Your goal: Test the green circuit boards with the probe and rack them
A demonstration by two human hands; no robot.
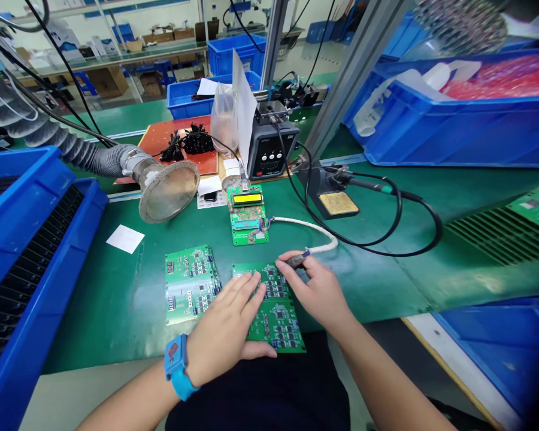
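Flat on a green circuit board [281, 320] near the table's front edge lies my left hand [229, 326], its fingers stretched out. A blue wrist strap [178, 365] is on that arm. My right hand [317, 287] pinches a dark probe [295, 260] over the board's upper right corner; whether the tip touches is hidden. A white sleeved cable [314, 227] links the probe to a green tester board [250, 233] with a lit yellow display [247, 199]. Left of my left hand rests a second circuit board [191, 281], with small digit displays.
A soldering station [272, 149] stands behind the tester, its iron in a holder [336, 200] with a yellow sponge. A fume extractor nozzle [168, 191] hangs at left. Blue bins [40, 269] hold boards at left; another large bin [449, 131] is at right. A paper slip [126, 238] lies nearby.
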